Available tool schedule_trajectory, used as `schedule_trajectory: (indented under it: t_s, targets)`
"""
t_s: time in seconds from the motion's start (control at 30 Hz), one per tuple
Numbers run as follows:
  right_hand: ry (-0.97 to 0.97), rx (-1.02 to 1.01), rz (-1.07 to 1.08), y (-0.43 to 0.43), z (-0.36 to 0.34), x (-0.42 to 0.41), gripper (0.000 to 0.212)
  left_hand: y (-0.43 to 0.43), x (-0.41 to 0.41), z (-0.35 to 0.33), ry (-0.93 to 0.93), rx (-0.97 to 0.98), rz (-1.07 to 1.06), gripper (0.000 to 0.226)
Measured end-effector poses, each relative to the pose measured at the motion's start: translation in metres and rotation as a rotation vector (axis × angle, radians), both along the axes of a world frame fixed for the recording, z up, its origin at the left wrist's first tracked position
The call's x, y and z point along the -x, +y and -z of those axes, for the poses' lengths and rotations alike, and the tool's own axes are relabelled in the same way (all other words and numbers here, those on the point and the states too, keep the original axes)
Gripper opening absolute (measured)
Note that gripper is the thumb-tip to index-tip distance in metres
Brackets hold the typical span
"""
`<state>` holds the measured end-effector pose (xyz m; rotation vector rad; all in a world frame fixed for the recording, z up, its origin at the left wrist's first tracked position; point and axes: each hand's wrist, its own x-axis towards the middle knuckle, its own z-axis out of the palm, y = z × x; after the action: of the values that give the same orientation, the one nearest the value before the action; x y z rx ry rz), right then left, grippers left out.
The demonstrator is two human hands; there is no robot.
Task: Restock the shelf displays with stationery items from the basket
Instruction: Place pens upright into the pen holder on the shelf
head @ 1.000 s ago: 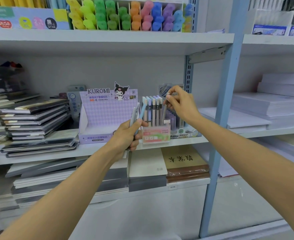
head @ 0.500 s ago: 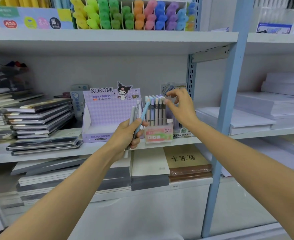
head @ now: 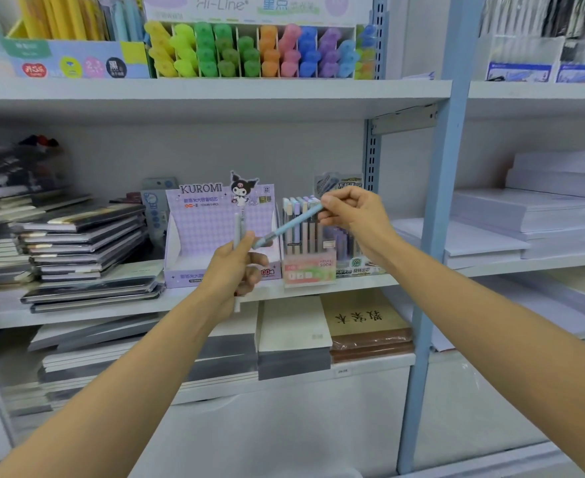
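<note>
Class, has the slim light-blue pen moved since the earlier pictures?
Yes. The light-blue pen has tilted rightward across the pink Fruit Soda pen display; the right hand pinches its top.

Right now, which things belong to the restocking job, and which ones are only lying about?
In the job: blue pen in the right hand; grey pen in the left hand; Fruit Soda pen box.
Lying about: Kuromi box; notebook stack; highlighters; paper stacks.
</note>
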<state>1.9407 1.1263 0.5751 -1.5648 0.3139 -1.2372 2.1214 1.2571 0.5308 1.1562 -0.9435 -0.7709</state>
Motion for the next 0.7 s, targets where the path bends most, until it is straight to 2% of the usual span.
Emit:
schedule_trajectory:
  t_s: [0.17, 0.37, 0.43, 0.5, 0.6, 0.7]
  targets:
    - [0.050, -0.066, -0.074, 0.005, 0.012, 0.011, 0.009, 0.003, 0.000, -0.003, 0.153, 0.124, -0.115, 0.026]
    - [0.378, -0.018, -0.281, 0.018, 0.032, 0.014, 0.014, 0.008, 0.010, -0.010, 0.298, 0.261, -0.203, 0.013]
    - [0.519, 0.027, -0.371, 0.022, 0.034, 0.014, 0.012, 0.011, 0.015, -0.010, 0.266, 0.268, -0.194, 0.013]
    - [0.567, 0.079, -0.375, 0.026, 0.033, 0.011, 0.011, 0.014, 0.018, -0.011, 0.191, 0.243, -0.176, 0.014]
    - [0.419, 0.124, -0.210, 0.032, 0.027, 0.004, 0.021, 0.018, 0.022, -0.013, 0.036, 0.166, -0.146, 0.019]
    - [0.299, 0.170, -0.113, 0.037, 0.016, -0.002, 0.021, 0.020, 0.027, -0.014, -0.112, 0.107, -0.124, 0.017]
